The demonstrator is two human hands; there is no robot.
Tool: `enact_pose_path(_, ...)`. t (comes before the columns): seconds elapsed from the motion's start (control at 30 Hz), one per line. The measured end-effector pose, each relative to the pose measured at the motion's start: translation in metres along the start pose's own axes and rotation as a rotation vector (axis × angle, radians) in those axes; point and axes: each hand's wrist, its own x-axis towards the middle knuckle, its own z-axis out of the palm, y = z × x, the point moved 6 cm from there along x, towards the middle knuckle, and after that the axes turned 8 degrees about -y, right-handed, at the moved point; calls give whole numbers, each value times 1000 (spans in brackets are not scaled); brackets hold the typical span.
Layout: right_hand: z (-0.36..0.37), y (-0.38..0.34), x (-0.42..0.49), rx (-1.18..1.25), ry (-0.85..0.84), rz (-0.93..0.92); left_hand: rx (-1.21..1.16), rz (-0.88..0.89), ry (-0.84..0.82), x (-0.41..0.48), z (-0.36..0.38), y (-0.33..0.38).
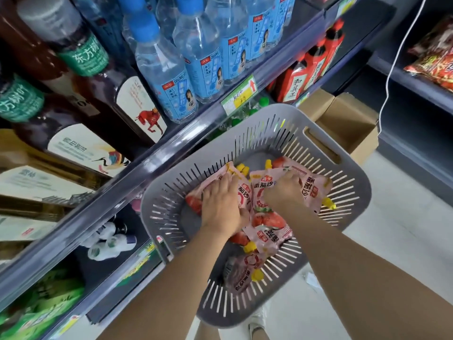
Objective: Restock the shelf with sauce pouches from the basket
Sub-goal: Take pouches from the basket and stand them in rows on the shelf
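Down in the basket (148, 204), beside the shelf (137, 174), both hands are among the pouches (266, 233). The left hand (221, 204) lies over one pouch at the pile's left side, fingers spread and fairly straight; whether the thumb has hooked it I cannot tell. The right hand (284, 190) is knuckles-up, its fingers bent into the film of the pouches at the pile's far right, which reads as a grip. Nothing is lifted clear: every pouch in sight lies on the basket floor or on another pouch.

By my judgement the restock is far from done, perhaps barely begun. At least five pink, yellow-capped pouches lie heaped and overlapping in the basket. No pouch shows on any shelf level in view; those hold water bottles (169, 77), dark bottles (117, 99) and, lower down, small white bottles (107, 244) and green packs (36, 310). Which gap is meant for the sauce is not visible. Left to do: lift the pouches out, carry them to their slot, set them in, and repeat until the basket is bare.
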Motion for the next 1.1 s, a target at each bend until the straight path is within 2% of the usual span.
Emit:
enact_pose_path(0.1,19,-17,-12,-258,53,-72,108,2,-67,5,9,6)
enact_pose_path(0.23,45,-22,-13,-523,-134,-84,230,7,-115,10,17,6)
enact_pose_path(0.33,54,-18,-6,-605,-146,-66,252,6,-183,12,20,3)
enact_pose_path(0.47,48,-18,-2,-616,-72,-111,318,37,-210,13,24,4)
enact_pose_path(0.63,36,-16,-3,-645,-85,-97,311,30,-275,20,25,11)
enact_pose_path(0.77,36,-10,-3,-648,-104,-105,358,58,-230,23,30,17)
enact_pose_path(1.1,32,-4,7,-734,80,-116,305,78,-232,19,24,14)
